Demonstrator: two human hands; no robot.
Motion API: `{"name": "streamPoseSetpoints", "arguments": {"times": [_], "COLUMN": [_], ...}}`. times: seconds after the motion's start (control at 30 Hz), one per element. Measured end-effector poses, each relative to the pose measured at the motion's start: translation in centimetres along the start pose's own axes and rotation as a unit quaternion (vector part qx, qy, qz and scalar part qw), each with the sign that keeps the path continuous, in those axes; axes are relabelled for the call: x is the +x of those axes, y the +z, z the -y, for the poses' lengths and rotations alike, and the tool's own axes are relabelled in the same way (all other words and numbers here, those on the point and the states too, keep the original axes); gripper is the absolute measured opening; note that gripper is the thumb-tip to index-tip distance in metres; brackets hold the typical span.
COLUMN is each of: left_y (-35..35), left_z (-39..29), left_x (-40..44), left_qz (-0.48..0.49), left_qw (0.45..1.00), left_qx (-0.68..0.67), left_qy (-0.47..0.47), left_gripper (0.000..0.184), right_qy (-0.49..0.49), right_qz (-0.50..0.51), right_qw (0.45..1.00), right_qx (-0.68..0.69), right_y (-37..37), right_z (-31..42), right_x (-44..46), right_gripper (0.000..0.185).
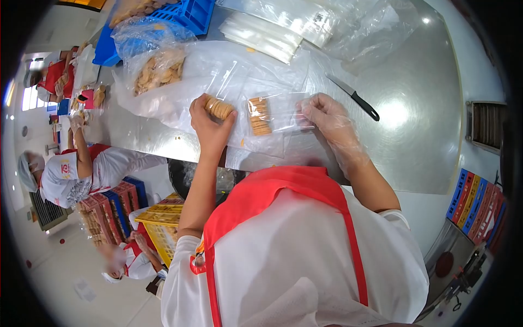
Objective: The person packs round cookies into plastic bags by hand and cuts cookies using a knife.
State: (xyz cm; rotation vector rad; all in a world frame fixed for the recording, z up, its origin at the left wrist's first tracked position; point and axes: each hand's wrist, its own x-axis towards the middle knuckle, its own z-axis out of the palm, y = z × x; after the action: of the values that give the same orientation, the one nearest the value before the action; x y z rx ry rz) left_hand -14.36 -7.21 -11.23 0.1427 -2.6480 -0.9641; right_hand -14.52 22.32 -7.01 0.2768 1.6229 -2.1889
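Note:
My left hand (pixel 211 124), bare, grips a short row of round biscuits (pixel 219 108) between thumb and fingers, above the plastic-covered table. Just right of it lies a clear plastic bag (pixel 282 113) with a stack of biscuits (pixel 259 116) at its left end. My right hand (pixel 326 115), in a thin clear glove, pinches the right end of that bag between thumb and fingertips. A knife (pixel 354 97) with a black handle lies on the metal table to the right of my right hand.
A large bag of loose biscuits (pixel 159 71) and a blue crate (pixel 190 16) stand at the back left. Flat clear bags (pixel 261 35) are piled at the back. Below the table's left edge is a yellow crate (pixel 160 218). Several co-workers are on the left.

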Motion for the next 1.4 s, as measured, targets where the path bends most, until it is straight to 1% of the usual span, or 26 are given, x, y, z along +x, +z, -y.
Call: {"name": "streamPoseSetpoints", "arguments": {"times": [0.1, 0.2, 0.3, 0.4, 0.5, 0.6, 0.63, 0.7, 0.8, 0.87, 0.9, 0.93, 1.0, 1.03, 1.1, 1.13, 1.17, 1.23, 1.27, 1.3, 1.33, 1.37, 1.4], "left_y": [-0.2, -1.6, -3.4, -3.2, -3.0, -4.3, -4.8, -5.8, -7.6, -9.3, -10.0, -10.7, -11.6, -11.9, -12.0, -12.0, -12.1, -12.4, -12.5, -12.5, -12.5, -12.6, -12.7], "left_z": [-0.2, -1.3, -3.5, -5.9, -6.6, -6.9, -6.9, -7.0, -9.0, -9.8, -9.8, -9.8, -10.2, -10.3, -10.5, -10.6, -10.6, -10.6, -10.6, -10.6, -10.7, -10.8, -11.0], "left_x": [-0.2, -1.0, -1.7, -1.5, -1.5, -1.6, -1.9, -2.6, -3.5, -4.3, -4.6, -4.8, -5.3, -5.6, -6.2, -6.5, -6.7, -7.2, -7.3, -7.4, -7.6, -7.7, -8.0], "left_qz": [-0.010, -0.044, 0.044, 0.201, 0.214, 0.205, 0.219, 0.242, 0.256, 0.291, 0.300, 0.308, 0.303, 0.300, 0.259, 0.237, 0.227, 0.206, 0.197, 0.188, 0.179, 0.185, 0.192], "left_qw": [0.998, 0.994, 0.982, 0.959, 0.961, 0.963, 0.958, 0.933, 0.870, 0.845, 0.840, 0.834, 0.808, 0.794, 0.819, 0.831, 0.828, 0.822, 0.814, 0.806, 0.797, 0.803, 0.808], "left_qx": [0.040, 0.056, 0.021, -0.019, -0.014, -0.073, -0.135, -0.256, -0.420, -0.448, -0.452, -0.455, -0.500, -0.522, -0.504, -0.495, -0.506, -0.526, -0.540, -0.554, -0.569, -0.558, -0.546], "left_qy": [0.040, 0.083, 0.181, 0.200, 0.173, 0.158, 0.128, 0.068, 0.045, -0.017, -0.029, -0.041, -0.072, -0.088, -0.089, -0.090, -0.083, -0.071, -0.081, -0.089, -0.098, -0.102, -0.107], "left_gripper": [0.089, 0.093, 0.100, 0.105, 0.109, 0.106, 0.108, 0.113, 0.121, 0.125, 0.124, 0.122, 0.113, 0.109, 0.096, 0.090, 0.085, 0.075, 0.074, 0.072, 0.070, 0.068, 0.066], "right_qy": [0.060, 0.118, 0.053, 0.093, 0.087, 0.058, 0.049, 0.033, 0.014, 0.011, 0.009, -0.020, -0.079, -0.091, -0.113, -0.145, -0.175, -0.246, -0.283, -0.316, -0.326, -0.335, -0.311], "right_qz": [0.019, 0.061, 0.091, 0.112, 0.151, 0.173, 0.195, 0.236, 0.296, 0.313, 0.321, 0.342, 0.380, 0.382, 0.386, 0.356, 0.323, 0.219, 0.145, 0.068, 0.092, 0.115, 0.143], "right_qw": [0.994, 0.990, 0.992, 0.986, 0.983, 0.978, 0.969, 0.944, 0.917, 0.913, 0.911, 0.910, 0.903, 0.903, 0.902, 0.917, 0.928, 0.940, 0.932, 0.909, 0.895, 0.879, 0.883], "right_qx": [0.087, 0.043, 0.065, 0.082, 0.053, 0.102, 0.144, 0.229, 0.266, 0.261, 0.259, 0.235, 0.185, 0.175, 0.155, 0.105, 0.055, -0.087, -0.176, -0.263, -0.290, -0.318, -0.322], "right_y": [-0.4, -1.0, -0.6, 1.0, 2.2, 2.9, 2.7, 2.1, 2.9, 3.1, 3.1, 3.0, 2.7, 2.7, 2.7, 2.6, 2.4, 2.7, 3.4, 3.7, 3.8, 3.8, 4.1], "right_z": [-0.2, -0.8, -1.4, 0.8, 3.0, 5.3, 5.2, 5.1, 5.7, 5.9, 6.0, 5.9, 5.6, 5.4, 5.1, 5.2, 5.5, 6.2, 6.7, 7.0, 7.0, 7.0, 7.0], "right_x": [0.1, 0.8, 0.5, -0.8, -2.7, -4.4, -4.6, -4.9, -6.2, -6.8, -7.0, -7.1, -7.1, -7.2, -7.5, -7.7, -7.8, -8.3, -8.5, -8.8, -8.7, -8.3, -8.4], "right_gripper": [0.015, 0.015, 0.014, 0.014, 0.018, 0.014, 0.014, 0.014, 0.010, 0.009, 0.009, 0.012, 0.020, 0.021, 0.024, 0.024, 0.025, 0.022, 0.022, 0.025, 0.027, 0.029, 0.033]}}
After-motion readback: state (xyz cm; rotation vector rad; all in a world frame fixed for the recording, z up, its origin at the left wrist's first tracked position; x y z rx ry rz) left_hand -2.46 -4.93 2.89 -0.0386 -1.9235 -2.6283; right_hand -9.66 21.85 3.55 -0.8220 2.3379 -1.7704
